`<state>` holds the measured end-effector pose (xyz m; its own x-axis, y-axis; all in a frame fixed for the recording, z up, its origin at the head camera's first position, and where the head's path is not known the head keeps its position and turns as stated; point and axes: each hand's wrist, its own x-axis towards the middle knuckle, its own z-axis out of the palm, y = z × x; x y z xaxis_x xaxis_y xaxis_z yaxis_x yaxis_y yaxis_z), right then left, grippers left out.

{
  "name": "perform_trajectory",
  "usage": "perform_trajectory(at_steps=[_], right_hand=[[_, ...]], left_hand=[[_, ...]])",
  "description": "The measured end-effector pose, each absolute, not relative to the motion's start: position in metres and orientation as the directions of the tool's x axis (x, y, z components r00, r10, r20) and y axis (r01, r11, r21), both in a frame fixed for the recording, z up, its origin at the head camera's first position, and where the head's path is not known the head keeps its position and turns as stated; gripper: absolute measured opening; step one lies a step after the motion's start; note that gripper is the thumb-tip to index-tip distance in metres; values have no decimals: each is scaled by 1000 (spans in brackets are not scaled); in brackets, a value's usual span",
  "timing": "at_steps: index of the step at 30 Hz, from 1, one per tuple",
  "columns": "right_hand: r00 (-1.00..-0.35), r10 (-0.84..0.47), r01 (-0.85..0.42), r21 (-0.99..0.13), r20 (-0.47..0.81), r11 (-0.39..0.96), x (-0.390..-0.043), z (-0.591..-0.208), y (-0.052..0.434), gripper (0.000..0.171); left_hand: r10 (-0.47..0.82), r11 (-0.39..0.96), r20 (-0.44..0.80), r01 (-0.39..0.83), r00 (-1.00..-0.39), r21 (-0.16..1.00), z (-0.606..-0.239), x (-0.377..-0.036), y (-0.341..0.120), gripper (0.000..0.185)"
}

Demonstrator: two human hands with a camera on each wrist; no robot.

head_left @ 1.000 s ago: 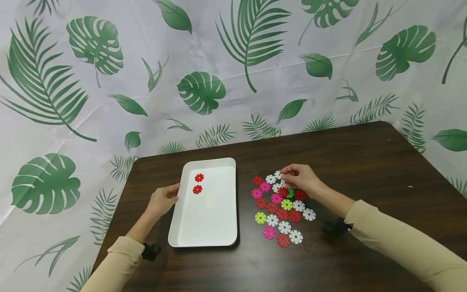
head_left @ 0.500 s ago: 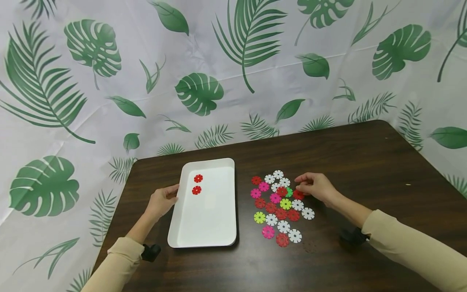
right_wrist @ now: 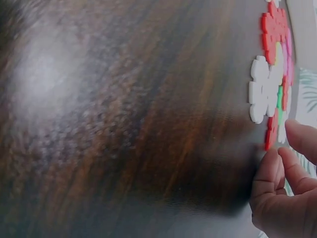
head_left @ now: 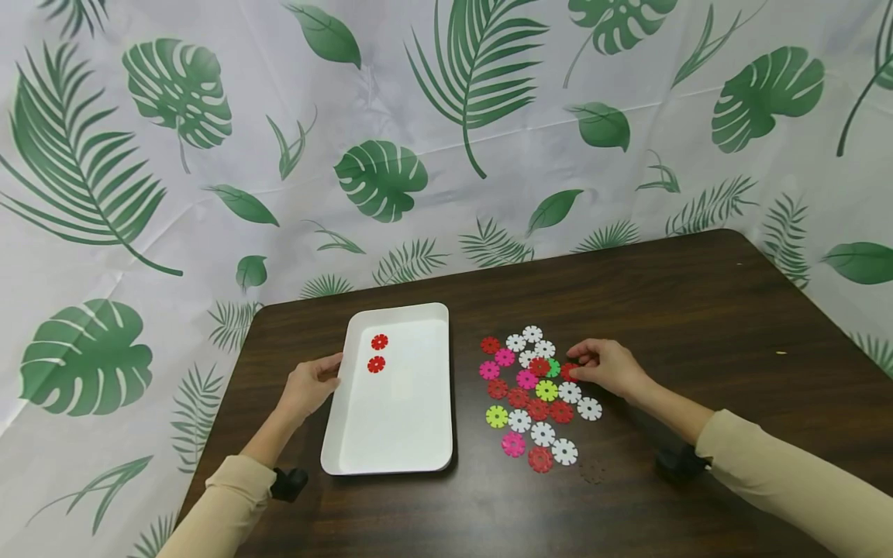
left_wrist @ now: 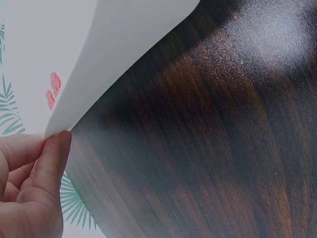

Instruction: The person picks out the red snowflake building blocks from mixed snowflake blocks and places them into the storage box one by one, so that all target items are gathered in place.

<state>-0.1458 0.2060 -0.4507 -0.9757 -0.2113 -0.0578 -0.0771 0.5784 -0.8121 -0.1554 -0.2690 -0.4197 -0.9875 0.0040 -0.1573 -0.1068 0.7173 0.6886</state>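
Apparently flat, round and notched along its rim, the red disc (head_left: pixel 568 372) lies on the dark tabletop (head_left: pixel 656 302), at the right edge of a mixed cluster of discs (head_left: pixel 537 408). The right hand (head_left: pixel 608 370) has its fingers (right_wrist: pixel 268 171) loosely bent and a little parted, gripping nothing — the thumb is right at the disc's near edge, though contact is unclear. The left hand (head_left: pixel 307 390) pinches the rim of the white tray (head_left: pixel 398 430), with two red discs (head_left: pixel 377 364) inside.

No words, labels, brands, numbers or signs are showing legibly anywhere across the three views.
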Motion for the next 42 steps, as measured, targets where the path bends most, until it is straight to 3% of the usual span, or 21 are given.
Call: perform_trajectory(at_steps=[5, 19, 33, 42], right_hand=[[-967, -253, -188, -745, 26, 640, -146, -454, 205, 27], [-957, -285, -251, -643, 51, 724, -146, -454, 201, 20], [-966, -251, -228, -658, 62, 718, -146, -454, 201, 23], [-972, -228, -200, -689, 53, 696, -147, -454, 203, 16]], left_hand=[[3, 716, -149, -102, -989, 691, -421, -155, -269, 44], [7, 720, -130, -85, -992, 689, -420, -153, -268, 43], [-4, 717, -148, -106, -989, 689, -418, -152, -267, 43], [-7, 721, -147, -107, -989, 685, -418, -153, -267, 44]])
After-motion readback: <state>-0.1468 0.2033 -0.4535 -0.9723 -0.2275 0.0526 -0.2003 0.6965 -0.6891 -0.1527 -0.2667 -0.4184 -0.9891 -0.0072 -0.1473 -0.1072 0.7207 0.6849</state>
